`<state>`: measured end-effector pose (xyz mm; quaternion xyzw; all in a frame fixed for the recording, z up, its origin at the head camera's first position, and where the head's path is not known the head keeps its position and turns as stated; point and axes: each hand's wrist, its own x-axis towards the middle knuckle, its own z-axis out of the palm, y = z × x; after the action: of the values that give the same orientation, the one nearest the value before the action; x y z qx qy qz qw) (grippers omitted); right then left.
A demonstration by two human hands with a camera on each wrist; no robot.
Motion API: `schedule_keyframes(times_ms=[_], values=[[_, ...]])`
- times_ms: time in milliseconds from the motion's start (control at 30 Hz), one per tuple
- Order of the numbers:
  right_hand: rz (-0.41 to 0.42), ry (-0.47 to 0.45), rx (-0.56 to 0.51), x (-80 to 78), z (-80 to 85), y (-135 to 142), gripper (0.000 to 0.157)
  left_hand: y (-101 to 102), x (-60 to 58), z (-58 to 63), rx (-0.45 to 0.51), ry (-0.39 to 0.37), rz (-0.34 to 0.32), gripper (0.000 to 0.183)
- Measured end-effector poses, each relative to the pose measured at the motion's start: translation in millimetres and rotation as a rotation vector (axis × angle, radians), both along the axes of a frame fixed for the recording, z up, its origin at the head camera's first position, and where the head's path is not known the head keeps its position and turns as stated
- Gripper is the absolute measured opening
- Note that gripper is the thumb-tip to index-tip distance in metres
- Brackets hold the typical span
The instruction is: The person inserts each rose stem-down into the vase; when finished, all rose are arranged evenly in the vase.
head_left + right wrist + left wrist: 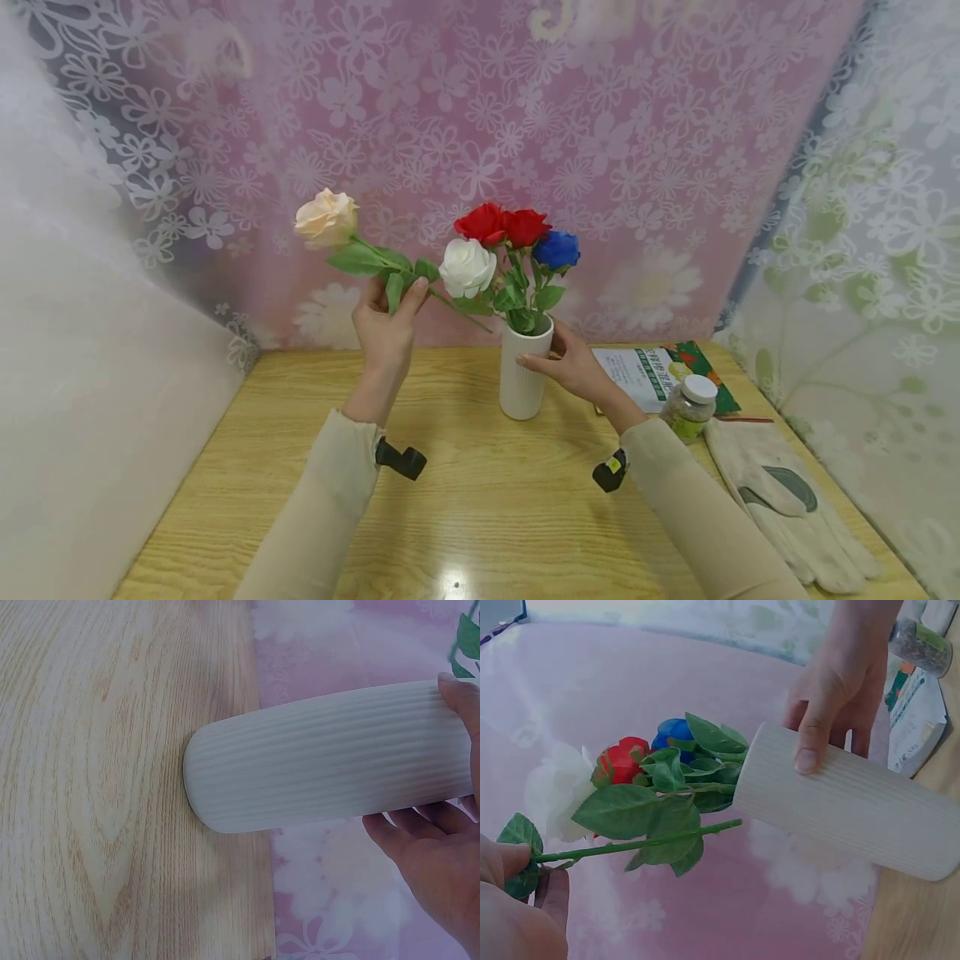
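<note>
My left hand [386,329] pinches the green stem of a cream rose [327,218], whose bloom leans up to the left. The cut end of that stem [731,824] points toward the mouth of a white ribbed vase [522,379], just outside its rim. Around the upper side of the vase my right hand [573,362] curls, thumb in front and fingers behind. The vase stands upright on the table. In it are two red roses [482,223], a blue rose [557,250] and a white rose [468,268] tilted to the left, with green leaves.
On the right of the wooden table [450,483] lie a printed packet [637,375], a white-lidded jar [690,408] and a pair of pale work gloves [780,500]. A pink flowered curtain [420,100] hangs close behind the vase.
</note>
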<state>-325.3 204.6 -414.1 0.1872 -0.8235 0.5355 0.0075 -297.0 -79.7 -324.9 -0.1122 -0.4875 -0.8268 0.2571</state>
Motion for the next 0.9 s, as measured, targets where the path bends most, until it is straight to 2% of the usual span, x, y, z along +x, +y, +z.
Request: schedule_keyframes(times_ms=[167, 267, 467, 733, 900], values=[[0.002, -0.01, 0.002, 1.7, 1.3, -1, 0.088, 4, -1.1, 6.9, 0.03, 0.027, 0.01, 0.027], [0.004, -0.011, 0.0, 1.9, 2.0, -1, 0.088, 9, -1.3, 9.5, 0.048, 0.019, 0.0, 0.026], [0.006, -0.009, 0.001, 2.3, 2.6, -1, 0.087, 21, -7.1, 8.6, 0.084, 0.01, -0.025, 0.032], [0.008, -0.006, -0.002, 1.5, 2.5, -1, 0.085, 41, -8.9, 4.4, -0.009, -0.011, -0.046, 0.043], [0.014, 0.01, -0.004, 0.7, 1.8, 0, 0.084, 54, -11.2, -3.3, -0.12, -0.043, -0.017, 0.043]])
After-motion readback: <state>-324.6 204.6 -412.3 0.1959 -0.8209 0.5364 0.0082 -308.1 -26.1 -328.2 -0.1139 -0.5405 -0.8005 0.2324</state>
